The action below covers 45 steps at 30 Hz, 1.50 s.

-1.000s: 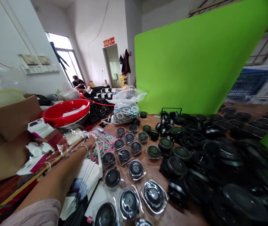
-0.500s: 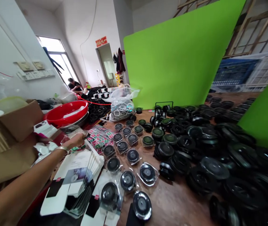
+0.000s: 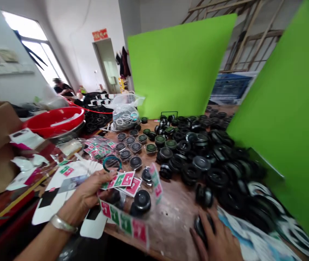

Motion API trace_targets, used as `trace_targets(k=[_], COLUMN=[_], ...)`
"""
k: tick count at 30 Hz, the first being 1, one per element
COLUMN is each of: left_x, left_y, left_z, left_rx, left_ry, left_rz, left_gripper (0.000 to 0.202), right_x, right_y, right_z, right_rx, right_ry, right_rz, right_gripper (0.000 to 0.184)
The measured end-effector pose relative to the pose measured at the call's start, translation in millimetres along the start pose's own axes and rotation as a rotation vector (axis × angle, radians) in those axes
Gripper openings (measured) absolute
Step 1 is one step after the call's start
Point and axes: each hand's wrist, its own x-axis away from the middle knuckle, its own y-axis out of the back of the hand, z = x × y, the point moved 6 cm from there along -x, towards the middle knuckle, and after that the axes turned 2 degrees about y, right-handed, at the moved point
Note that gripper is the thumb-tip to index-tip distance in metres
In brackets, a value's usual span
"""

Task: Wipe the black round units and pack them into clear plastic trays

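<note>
We saw the left hand (image 3: 91, 192), a metal bangle (image 3: 62, 224) at its wrist, closed and pinching red-and-green sticker cards (image 3: 120, 180) between thumb and fingers. A long sticker strip (image 3: 124, 223) hung blurred in front of the hand, over the near edge of the wooden table (image 3: 170, 214). A teal ring (image 3: 111, 163) showed just beyond the fingertips. The right hand (image 3: 215, 241) lay at the lower right, its fingers (image 3: 204, 235) curved against a black disc (image 3: 201, 228); we could not tell whether they gripped it. A bagged disc (image 3: 142, 201) lay between the hands, and white cards (image 3: 62, 185) lay under the left one. Farther off lay a heap of black discs (image 3: 200, 163), a red basin (image 3: 53, 121), a bag of rings (image 3: 124, 117) and a green screen (image 3: 176, 65). A seated person (image 3: 60, 87) was by the window (image 3: 32, 47).
</note>
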Motion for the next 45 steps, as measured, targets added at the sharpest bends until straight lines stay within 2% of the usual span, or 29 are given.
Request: trace_targets(k=[2, 4, 8, 10, 13, 17, 20, 23, 25, 30, 33, 35, 38, 41, 43, 45], left_x=[5, 8, 12, 15, 18, 18, 18, 22, 28, 45, 55, 60, 67, 71, 72, 73], left_y=[-32.1, -53.4, -67.4, -70.3, -74.9, -76.5, -73.4, -61.2, -45.1, 18.8, 50.4, 63.3, 74.3, 79.8, 80.7, 82.0], left_z=[41, 71, 104, 114, 121, 115, 111, 106, 100, 65, 51, 53, 69, 88, 96, 101], left_rx=[0.041, 0.091, 0.221, 0.251, 0.255, 0.244, 0.226, 0.218, 0.219, 0.215, 0.187, 0.166, 0.151, 0.171, 0.177, 0.175], left_ry=[0.102, 0.148, 0.051, 0.011, 0.001, -0.020, -0.021, -0.022, -0.011, -0.040, -0.031, 0.006, 0.050, 0.080, 0.095, 0.111], left_rz=[0.115, 0.149, 0.009, -0.050, -0.071, -0.068, -0.066, -0.089, -0.126, -0.310, -0.348, -0.347, -0.366, -0.391, -0.352, -0.314], left_gripper=[0.025, 0.031, 0.040, 0.046, 0.047, 0.046, 0.048, 0.050, 0.051, 0.044, 0.037, 0.038, 0.040, 0.042, 0.044, 0.046], right_x=[-5, -11, -12, -6, 1, -7, -15, -20, -22, -30, -33, -35, -37, -40, -41, -41], right_y=[17, 31, 35, 33, 32, 34, 23, 9, 6, 17, 22, 22, 19, 16, 15, 13], right_z=[-2, 3, 19, 29, 45, 72, 92, 101, 99, 87, 85, 87, 92, 95, 96, 97], right_rx=[0.050, 0.049, -0.045, -0.110, -0.161, -0.257, -0.340, -0.374, -0.394, -0.568, -0.590, -0.591, -0.616, -0.634, -0.625, -0.608], right_ry=[-0.105, -0.130, -0.082, -0.039, 0.029, 0.252, 0.381, 0.408, 0.412, 0.430, 0.408, 0.404, 0.432, 0.439, 0.433, 0.446], right_rz=[0.077, 0.135, 0.190, 0.182, 0.181, 0.185, 0.271, 0.357, 0.378, 0.522, 0.579, 0.561, 0.549, 0.580, 0.594, 0.618], right_gripper=[0.041, 0.042, 0.036, 0.036, 0.044, 0.043, 0.038, 0.037, 0.035, 0.021, 0.016, 0.017, 0.006, 0.005, 0.014, 0.010])
